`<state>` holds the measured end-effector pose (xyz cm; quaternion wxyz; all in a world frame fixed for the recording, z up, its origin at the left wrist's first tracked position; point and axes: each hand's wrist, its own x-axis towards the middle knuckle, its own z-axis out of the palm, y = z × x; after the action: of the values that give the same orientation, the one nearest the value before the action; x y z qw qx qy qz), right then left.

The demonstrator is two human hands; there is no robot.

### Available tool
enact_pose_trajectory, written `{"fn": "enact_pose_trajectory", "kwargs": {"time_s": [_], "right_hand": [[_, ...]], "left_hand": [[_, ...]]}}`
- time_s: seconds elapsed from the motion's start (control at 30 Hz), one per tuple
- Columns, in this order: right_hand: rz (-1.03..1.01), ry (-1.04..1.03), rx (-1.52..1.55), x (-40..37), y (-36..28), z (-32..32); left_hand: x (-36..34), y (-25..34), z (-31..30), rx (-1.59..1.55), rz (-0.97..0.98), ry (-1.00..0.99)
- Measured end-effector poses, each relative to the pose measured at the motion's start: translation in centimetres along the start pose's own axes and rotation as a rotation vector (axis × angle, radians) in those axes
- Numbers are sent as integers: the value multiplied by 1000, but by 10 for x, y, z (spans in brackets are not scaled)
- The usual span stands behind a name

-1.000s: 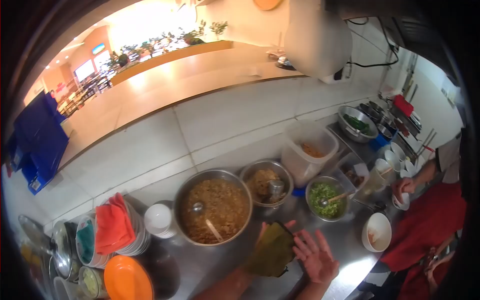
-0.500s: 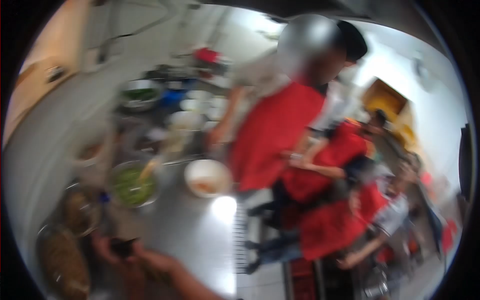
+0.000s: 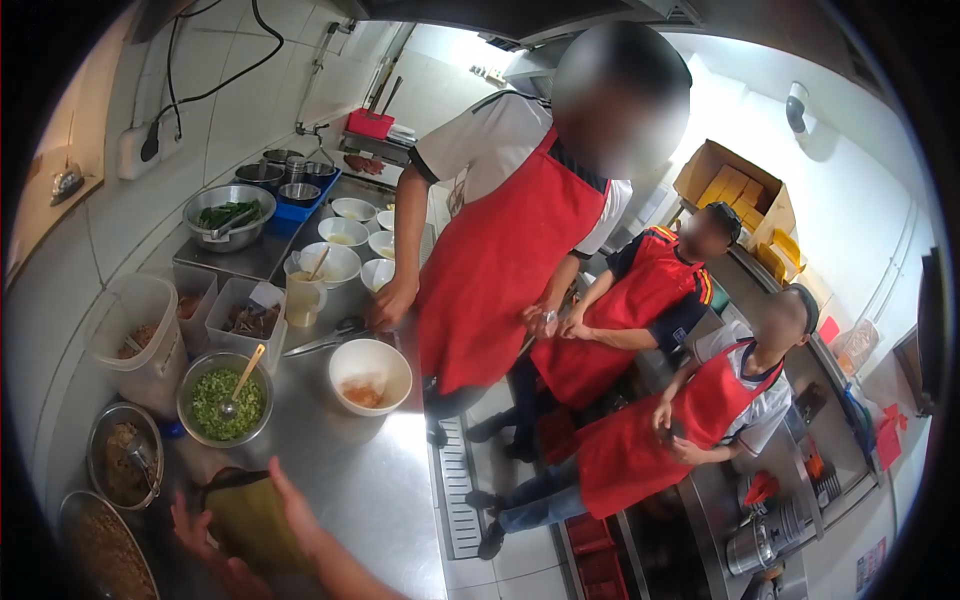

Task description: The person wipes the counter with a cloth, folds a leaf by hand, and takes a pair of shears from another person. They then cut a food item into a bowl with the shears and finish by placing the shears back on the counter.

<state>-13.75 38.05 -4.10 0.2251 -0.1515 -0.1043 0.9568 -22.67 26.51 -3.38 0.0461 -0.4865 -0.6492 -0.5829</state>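
Note:
At the lower left, an olive-green item with a dark rim [image 3: 258, 522] is held between my two hands; what it is I cannot make out. My left hand [image 3: 208, 545] is on its left side, fingers bent and slightly apart. Along its right edge lies my right hand [image 3: 295, 508], fingers stretched upward. Just above them stands a metal bowl of chopped greens [image 3: 226, 400] with a spoon in it. A white bowl with orange-brown contents [image 3: 370, 377] rests on the steel counter [image 3: 335, 470].
Metal bowls of food [image 3: 125, 455] and plastic tubs [image 3: 135, 340] line the wall side. Small white bowls [image 3: 340, 232] and a jug [image 3: 303, 295] stand farther back. A person in a red apron [image 3: 490, 270] is beside the counter, with two more people beyond.
The view has shifted and become sharper. The item between my hands now shows a larger olive-green face. The nearest person's head has turned, and the two farther people stand more upright.

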Motion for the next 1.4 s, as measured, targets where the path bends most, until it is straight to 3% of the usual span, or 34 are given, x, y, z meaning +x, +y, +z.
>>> {"fn": "enact_pose_trajectory", "kwargs": {"time_s": [0.17, 0.27, 0.33, 0.37, 0.43, 0.57, 0.87, 0.97, 1.27, 1.4], "right_hand": [[-122, -8, 72, -14, -17, 15], [-173, 35, 122, -11, -16, 5], [-203, 105, 74, -8, -15, -4], [-186, 77, 33, -5, -23, 3], [-243, 214, 53, -11, -15, 9], [-251, 214, 18, -7, -13, 1], [-178, 225, 52, -5, -13, -12], [-217, 328, 27, -4, -12, -8], [-216, 221, 56, 5, -11, -27], [-144, 127, 94, -1, -15, -17]], "left_hand": [[-4, 1, 4, -11, -75, -81], [-2, 11, 7, -178, -155, -146], [-2, 15, 8, -197, -177, -275], [2, 16, 17, -199, -164, -224], [0, 20, 15, -284, -195, -280], [2, 23, 11, -73, -177, -357], [7, 32, 8, -153, -292, -347], [6, 31, 9, -172, -299, -332], [-5, 5, 10, -127, -272, -190], [-8, -1, 13, -434, -444, -150]]}}
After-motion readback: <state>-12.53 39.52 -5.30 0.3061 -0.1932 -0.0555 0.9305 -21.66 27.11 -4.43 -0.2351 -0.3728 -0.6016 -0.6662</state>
